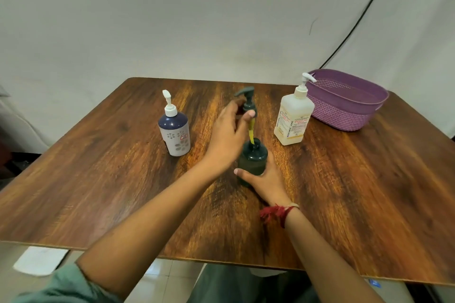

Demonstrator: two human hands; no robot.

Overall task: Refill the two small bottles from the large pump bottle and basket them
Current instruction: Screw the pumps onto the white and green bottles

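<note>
Dark-green small bottle [252, 162] is stood near the middle of the table [98, 179] and is gripped round its body by the right hand [264, 182], with fingers and thumb wrapped about it. Its pump head [247, 99] is pinched at the collar by the left hand [229, 135] and held above the open neck. The yellowish dip tube [251, 133] hangs down, so that its lower end is just inside the mouth.

The step in hand is judged to be the opening of the first small bottle; no refilling is seen yet. The next move calls for the tube to be drawn straight up and clear, and for the pump to be laid aside. The large pump bottle [294, 118], stood at the far right just beside the purple basket [344, 115], must then be brought over so that its spout is above the narrow neck. Drips from the wet tube are to be expected.

The gripped bottle is round, squat and of smooth dark plastic. The second small bottle [175, 134], at the left, is navy at the shoulder and white with a flower print below, and it is capped by a white pump. The large bottle is translucent, square-shouldered and labelled. The basket is oval, with a woven-look wall under a perforated band. The table is of glossy, strongly grained wood.
</note>
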